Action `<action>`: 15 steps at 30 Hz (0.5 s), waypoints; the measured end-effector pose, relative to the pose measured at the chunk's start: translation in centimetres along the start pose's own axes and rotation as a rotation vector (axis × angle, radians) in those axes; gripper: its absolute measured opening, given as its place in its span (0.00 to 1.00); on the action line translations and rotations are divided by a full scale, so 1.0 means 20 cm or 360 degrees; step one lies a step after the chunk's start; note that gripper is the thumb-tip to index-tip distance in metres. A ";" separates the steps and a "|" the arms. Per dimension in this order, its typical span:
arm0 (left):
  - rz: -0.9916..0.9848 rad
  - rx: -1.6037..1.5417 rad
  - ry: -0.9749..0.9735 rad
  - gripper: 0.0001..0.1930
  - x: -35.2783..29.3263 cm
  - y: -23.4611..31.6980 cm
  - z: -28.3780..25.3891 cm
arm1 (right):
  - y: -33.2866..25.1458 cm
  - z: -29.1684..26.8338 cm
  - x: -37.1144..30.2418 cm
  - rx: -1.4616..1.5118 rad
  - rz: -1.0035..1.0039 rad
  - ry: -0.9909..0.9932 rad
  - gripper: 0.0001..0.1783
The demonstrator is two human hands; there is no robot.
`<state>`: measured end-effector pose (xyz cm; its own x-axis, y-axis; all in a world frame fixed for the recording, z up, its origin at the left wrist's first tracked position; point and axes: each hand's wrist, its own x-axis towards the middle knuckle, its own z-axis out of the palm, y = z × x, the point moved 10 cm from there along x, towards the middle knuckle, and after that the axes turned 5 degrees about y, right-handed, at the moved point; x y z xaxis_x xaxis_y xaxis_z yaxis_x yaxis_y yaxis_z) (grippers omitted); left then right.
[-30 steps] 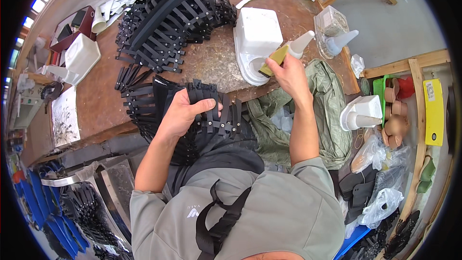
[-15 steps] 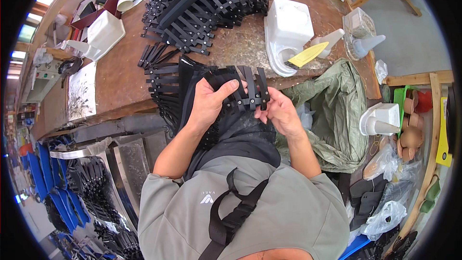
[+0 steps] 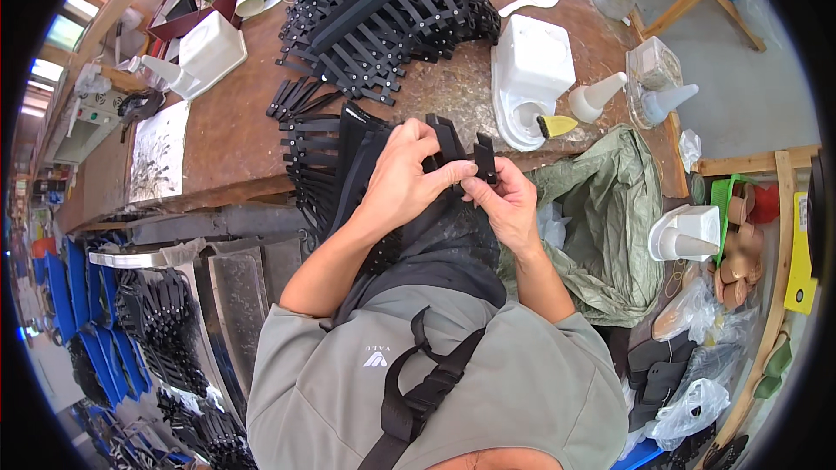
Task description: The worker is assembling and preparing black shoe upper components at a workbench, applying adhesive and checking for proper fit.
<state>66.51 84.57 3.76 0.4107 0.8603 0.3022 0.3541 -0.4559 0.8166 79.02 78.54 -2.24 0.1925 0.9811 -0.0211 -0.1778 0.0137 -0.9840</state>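
Between my hands is a black strap piece (image 3: 446, 141) with small rivets, like a sandal upper. My left hand (image 3: 402, 181) grips it from the left, thumb reaching across toward my right fingers. My right hand (image 3: 507, 202) pinches its right end between thumb and fingers. The fingers hide much of the piece. Left of my left hand, more black strap pieces (image 3: 312, 152) fan out over the table edge. A large pile of similar black strap pieces (image 3: 383, 22) lies farther back on the worn brown table (image 3: 235, 113).
Beyond my right hand stands a white plastic pot (image 3: 533, 57) with a yellow-ended tool (image 3: 557, 126) at it. A white cone nozzle (image 3: 599, 97) is beside it. A green sack (image 3: 610, 235) gapes to the right. Another white container (image 3: 213, 52) stands far left.
My hands have come closer together, and the strap piece has turned so its riveted straps are mostly covered. The yellow tool by the pot has shifted and shows less of itself.
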 end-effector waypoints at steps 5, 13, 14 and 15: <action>-0.0401 -0.0581 -0.0079 0.12 -0.03 -0.14 0.06 | -0.02 0.05 -0.03 0.0199 0.0061 -0.0215 0.22; -0.0408 -0.1291 -0.0256 0.09 -0.01 -0.07 0.14 | 0.01 0.09 -0.05 0.0169 0.0133 -0.0263 0.15; -0.0465 -0.1368 -0.0331 0.09 -0.02 -0.08 0.17 | 0.02 0.09 -0.05 0.0222 0.0188 -0.0245 0.13; -0.0523 -0.1445 -0.0409 0.08 -0.02 -0.08 0.20 | 0.03 0.09 -0.05 0.0275 0.0243 -0.0224 0.12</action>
<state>69.21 84.06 0.29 0.6150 0.7878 -0.0343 -0.2495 0.2356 0.9393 76.99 77.85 -2.55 0.0170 0.9913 -0.1302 -0.3590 -0.1155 -0.9262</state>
